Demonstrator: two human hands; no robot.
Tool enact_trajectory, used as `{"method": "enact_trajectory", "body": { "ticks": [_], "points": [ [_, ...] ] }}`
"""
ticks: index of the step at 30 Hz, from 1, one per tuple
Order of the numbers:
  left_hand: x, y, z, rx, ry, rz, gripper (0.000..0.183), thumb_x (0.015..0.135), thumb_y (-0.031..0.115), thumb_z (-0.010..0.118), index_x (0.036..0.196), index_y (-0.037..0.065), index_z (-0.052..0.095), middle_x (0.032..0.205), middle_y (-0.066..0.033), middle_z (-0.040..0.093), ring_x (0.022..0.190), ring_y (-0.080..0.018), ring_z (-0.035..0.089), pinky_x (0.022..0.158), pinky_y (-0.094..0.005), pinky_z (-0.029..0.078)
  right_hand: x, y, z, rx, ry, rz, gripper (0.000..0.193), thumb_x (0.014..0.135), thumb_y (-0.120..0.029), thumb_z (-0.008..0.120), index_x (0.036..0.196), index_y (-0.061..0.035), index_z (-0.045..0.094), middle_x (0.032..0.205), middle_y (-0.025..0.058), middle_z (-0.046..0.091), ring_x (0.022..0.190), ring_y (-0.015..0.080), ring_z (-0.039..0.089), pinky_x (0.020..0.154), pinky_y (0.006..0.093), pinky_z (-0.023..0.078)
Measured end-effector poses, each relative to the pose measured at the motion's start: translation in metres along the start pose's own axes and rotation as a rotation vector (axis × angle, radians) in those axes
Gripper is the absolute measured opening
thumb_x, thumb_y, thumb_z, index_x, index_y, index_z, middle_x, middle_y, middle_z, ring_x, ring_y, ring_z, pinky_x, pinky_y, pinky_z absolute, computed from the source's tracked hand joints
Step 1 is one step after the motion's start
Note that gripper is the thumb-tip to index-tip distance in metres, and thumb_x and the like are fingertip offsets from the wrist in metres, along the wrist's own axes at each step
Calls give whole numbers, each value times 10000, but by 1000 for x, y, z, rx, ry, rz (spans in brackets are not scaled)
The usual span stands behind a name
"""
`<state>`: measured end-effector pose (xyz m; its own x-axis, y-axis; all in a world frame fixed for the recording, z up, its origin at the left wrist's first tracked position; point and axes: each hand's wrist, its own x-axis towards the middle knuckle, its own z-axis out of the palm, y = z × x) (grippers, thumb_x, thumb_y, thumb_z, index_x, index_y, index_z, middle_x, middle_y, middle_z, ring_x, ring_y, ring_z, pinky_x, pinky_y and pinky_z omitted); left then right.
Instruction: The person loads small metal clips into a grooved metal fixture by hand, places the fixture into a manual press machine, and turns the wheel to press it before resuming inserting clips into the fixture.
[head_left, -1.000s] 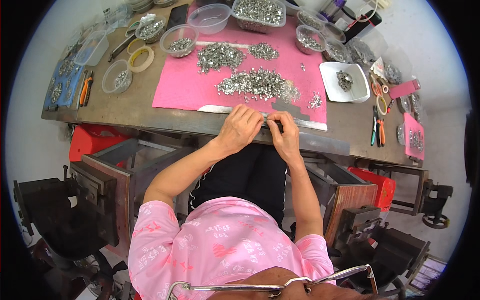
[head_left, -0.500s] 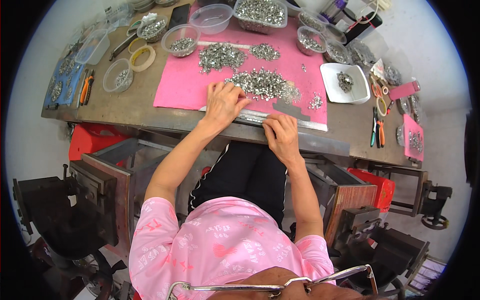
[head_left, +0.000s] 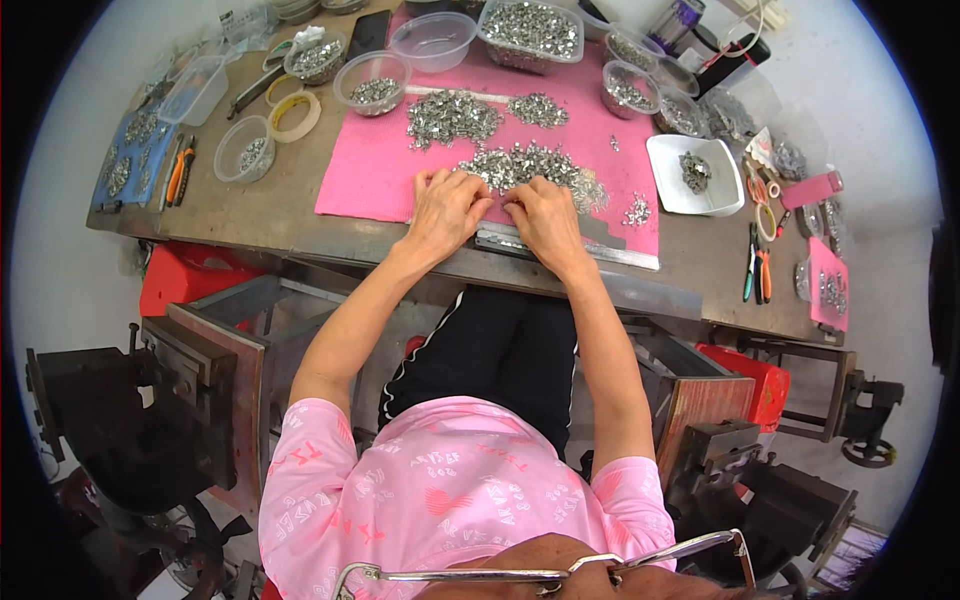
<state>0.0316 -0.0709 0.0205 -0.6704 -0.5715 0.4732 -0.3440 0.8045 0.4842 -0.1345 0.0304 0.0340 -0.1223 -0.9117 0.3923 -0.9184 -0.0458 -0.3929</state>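
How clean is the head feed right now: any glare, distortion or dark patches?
Head view: fisheye distortion bends the workbench near the blue-fringed rim; small metal pieces glint and blend together; the black machine at lower left loses detail; the left hand and right hand are well lit, without obvious blur.

Wears a pink short-sleeved T-shirt (head_left: 475, 435), printed with white lettering (head_left: 443, 458) and coral heart (head_left: 447, 500), black white-piped trousers (head_left: 490, 350), silver-framed eyeglasses (head_left: 470, 576).

bright, even light glints off metal pieces (head_left: 522, 164) while edges curve into black.
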Motion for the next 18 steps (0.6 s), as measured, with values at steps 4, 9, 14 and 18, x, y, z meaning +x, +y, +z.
{"method": "enact_trajectory", "body": {
  "ticks": [4,9,14,18],
  "points": [
    [0,1,3,-17,0,39,159,861,262,758,876,115,701,842,-15,637,871,-230,562,910,-446,332,-6,3,-4,-20,15,-2,104,837,-108,720,924,-50,710,856,110,651,859,291,643,799,427,451],
    [2,13,6,108,-43,-1,181,838,294,776,827,126,710,835,-15,640,896,-243,569,925,-466,333,-26,14,-24,198,-60,286,87,825,-119,739,842,-39,711,774,109,670,735,279,658,692,424,480],
    [8,17,19,170,-41,25,178,824,276,780,828,106,729,876,-53,654,951,-261,577,962,-508,342,-29,17,-25,171,-4,149,72,829,-131,742,832,-63,720,804,89,663,824,278,647,766,426,456],
    [10,14,27,140,-8,100,123,823,235,782,846,133,718,854,-14,634,927,-241,584,992,-509,334,-28,24,-30,62,-109,85,74,836,-133,737,881,-75,724,821,88,648,900,283,624,830,434,425]
  ]
}}
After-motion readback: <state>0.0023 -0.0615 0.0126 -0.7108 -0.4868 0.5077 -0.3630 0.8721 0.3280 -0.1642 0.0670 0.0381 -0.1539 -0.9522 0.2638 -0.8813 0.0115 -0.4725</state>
